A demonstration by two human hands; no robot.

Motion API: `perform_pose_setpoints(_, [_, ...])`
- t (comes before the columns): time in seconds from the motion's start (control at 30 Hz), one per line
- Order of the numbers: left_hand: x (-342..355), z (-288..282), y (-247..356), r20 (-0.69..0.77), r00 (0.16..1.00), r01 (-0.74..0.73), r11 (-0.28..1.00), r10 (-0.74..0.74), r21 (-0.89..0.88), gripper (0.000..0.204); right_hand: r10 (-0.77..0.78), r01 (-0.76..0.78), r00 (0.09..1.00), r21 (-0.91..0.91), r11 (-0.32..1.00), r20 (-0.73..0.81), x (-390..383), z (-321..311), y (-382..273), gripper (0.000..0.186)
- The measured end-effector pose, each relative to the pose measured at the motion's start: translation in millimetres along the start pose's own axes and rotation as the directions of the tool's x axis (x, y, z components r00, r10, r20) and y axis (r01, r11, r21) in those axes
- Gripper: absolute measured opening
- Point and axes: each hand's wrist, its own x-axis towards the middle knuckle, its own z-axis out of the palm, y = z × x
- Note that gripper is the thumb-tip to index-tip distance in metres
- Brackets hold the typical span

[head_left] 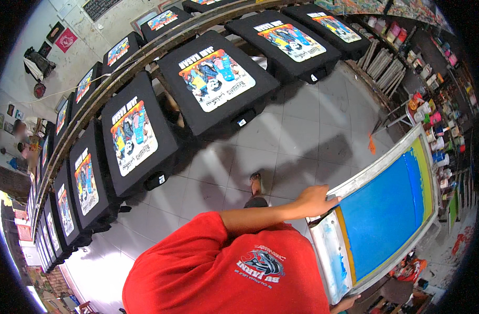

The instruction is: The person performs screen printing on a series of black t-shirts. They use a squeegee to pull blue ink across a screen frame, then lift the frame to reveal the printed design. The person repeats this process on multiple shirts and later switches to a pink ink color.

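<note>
I hold a screen-printing frame (391, 209) at my right side, tilted, with a blue mesh and yellowish edges inside a pale, worn rim. Reaching across my red shirt, my left hand (314, 201) is closed on the frame's upper near corner. My right hand (346, 304) shows only partly at the lower near corner, its fingers closed round the edge there. Along the frame's near end runs a whitish bar (331, 256) smeared with blue ink. To my left and ahead, several black shirts (223, 83) lie stretched on boards, each bearing a colourful print.
A long rail (92, 91) curves between two rows of shirt boards. Shelves (433, 78) crowded with tubs and jars line the right side, near stacked frames (381, 65). An orange scrap (372, 145) lies on the grey tiled floor (307, 115). Another person (24, 138) is at far left.
</note>
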Motion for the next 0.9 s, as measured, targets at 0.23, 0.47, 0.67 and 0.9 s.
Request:
perform_pose_setpoints(0.23, [75,-74,-19,-0.07,0.997,0.039,0.999,-0.037,0.019,0.061,0.261,-0.383,0.924,0.708,0.593,0.281,83,35,-112,0.071])
perform_pose_setpoints(0.47, [148,-154,-46,-0.188,0.971,0.139,0.989,-0.146,-0.049,0.054,-0.024,0.007,1.0,0.663,0.749,0.016,165,71,-262,0.062])
perform_pose_setpoints(0.67, [180,-196,-70,-0.437,0.863,0.164,0.958,-0.255,-0.235,0.048,-0.317,0.194,0.942,0.588,0.785,0.113,230,90,-434,0.064])
perform_pose_setpoints(0.9, [222,-197,-94,-0.695,0.57,0.301,0.898,-0.438,-0.32,0.041,-0.569,0.296,0.78,0.648,0.702,0.26,318,179,-644,0.06])
